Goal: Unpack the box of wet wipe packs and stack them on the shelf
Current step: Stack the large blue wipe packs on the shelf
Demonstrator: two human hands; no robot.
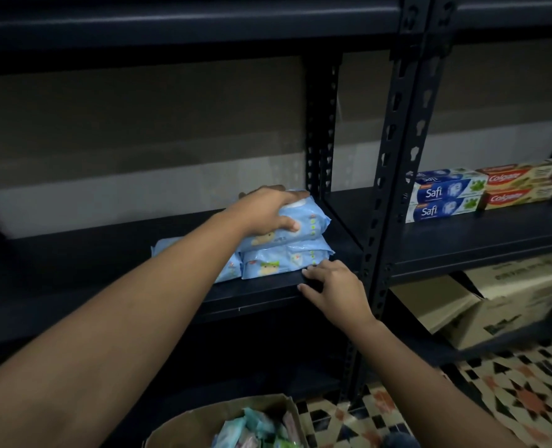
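- The task looks to be at an early stage: only a few blue wipe packs lie on the dark shelf (268,291), and much of the shelf board to the left of them is bare.
- Two packs are stacked at the right end of the shelf, close to the metal upright (386,202): the top pack (303,221) lies on the lower pack (287,258).
- A third pack (168,248) lies flat just left of that stack, partly hidden by the forearm.
- The left hand (268,210) grasps the top pack, fingers over its top and thumb curled on its front face.
- The right hand (336,286) rests on the shelf's front edge just below the stack, fingers relaxed and holding nothing.
- The cardboard box (203,418) sits open on the floor below the shelf; more packs (258,430) show inside, so unpacking is not finished. How many are left cannot be told.
- Right of the upright, toothpaste cartons (445,195) are stacked on the neighbouring shelf, with another cardboard carton (500,299) on the level below them.
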